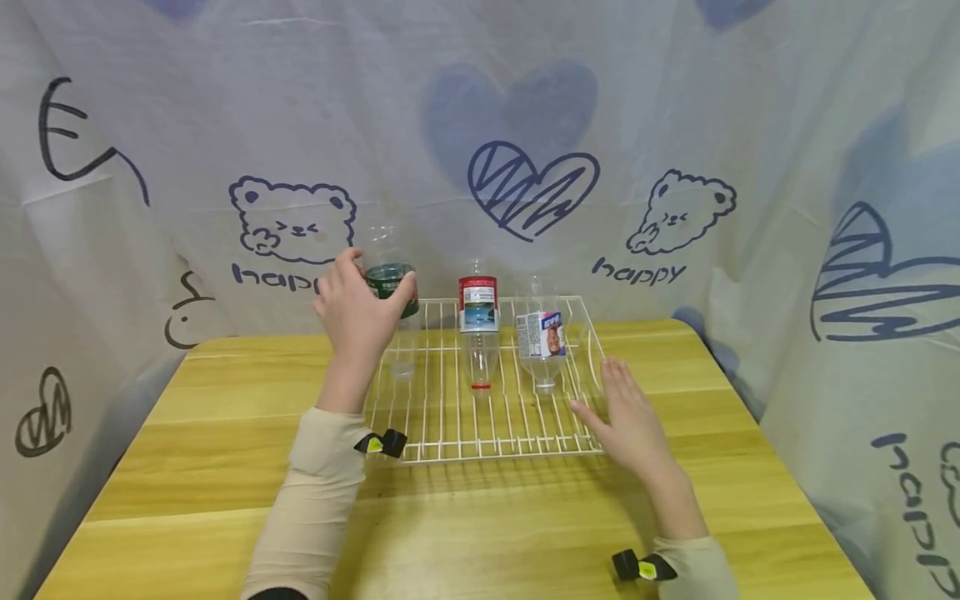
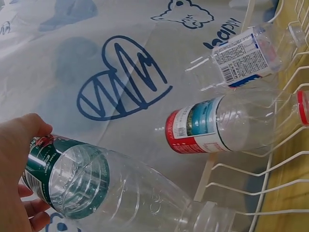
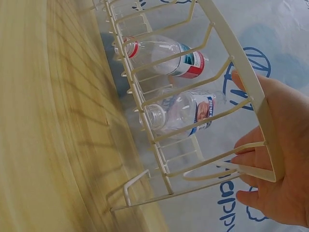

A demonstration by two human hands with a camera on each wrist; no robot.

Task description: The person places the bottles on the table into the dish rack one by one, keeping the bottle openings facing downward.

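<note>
My left hand point(image 1: 363, 312) grips a clear plastic bottle point(image 2: 145, 186) with a green label, around its labelled part. This bottle is upside down, its neck down at the left part of a white wire rack point(image 1: 450, 457). My right hand point(image 1: 630, 417) rests at the rack's right side, fingers extended and thumb spread toward the inside. In the right wrist view, the rack's side frame point(image 3: 251, 92) crosses in front of that hand. Two more clear bottles stand neck-down in the rack: a red-capped bottle point(image 1: 478, 312) with a red and blue label, and a white-capped bottle point(image 1: 542, 337).
The rack sits on a yellow wood-grain table point(image 1: 487, 533). A pale curtain point(image 1: 420, 108) printed with hearts and bears hangs close behind the table and along both sides.
</note>
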